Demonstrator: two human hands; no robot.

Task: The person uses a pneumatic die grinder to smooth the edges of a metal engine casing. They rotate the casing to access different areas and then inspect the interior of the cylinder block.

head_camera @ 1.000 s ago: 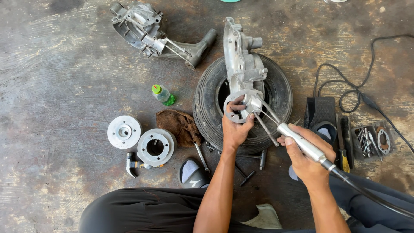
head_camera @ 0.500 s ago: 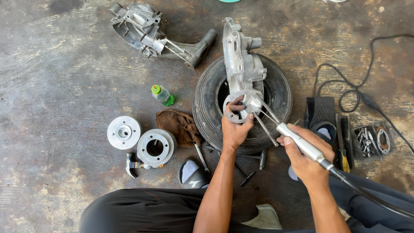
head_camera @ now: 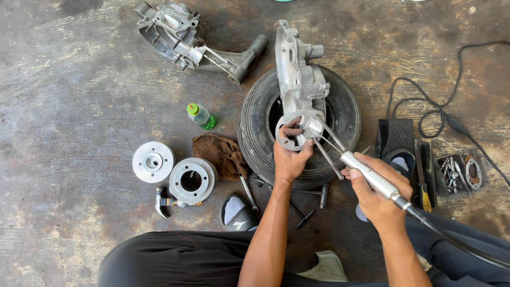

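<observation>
At frame centre one engine casing (head_camera: 298,79) rests on one tyre (head_camera: 255,133); the left hand (head_camera: 289,159) grips its ring-shaped lower end; the right hand (head_camera: 374,199) clenches one rotary tool handpiece (head_camera: 369,175); two round metal discs (head_camera: 154,162) lie lower left on the floor (head_camera: 69,95)

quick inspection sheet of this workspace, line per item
surface: stained grey concrete floor.
job's things: silver engine casing lying on black tyre; silver rotary handpiece aimed at it.
clutter: second grey casing, green-capped bottle, brown rag, two round metal discs, tray of small bits.
hands: left hand grips casing's ring; right hand holds handpiece.
cables: black cord looped at right.
surroundings: nothing seen.
</observation>
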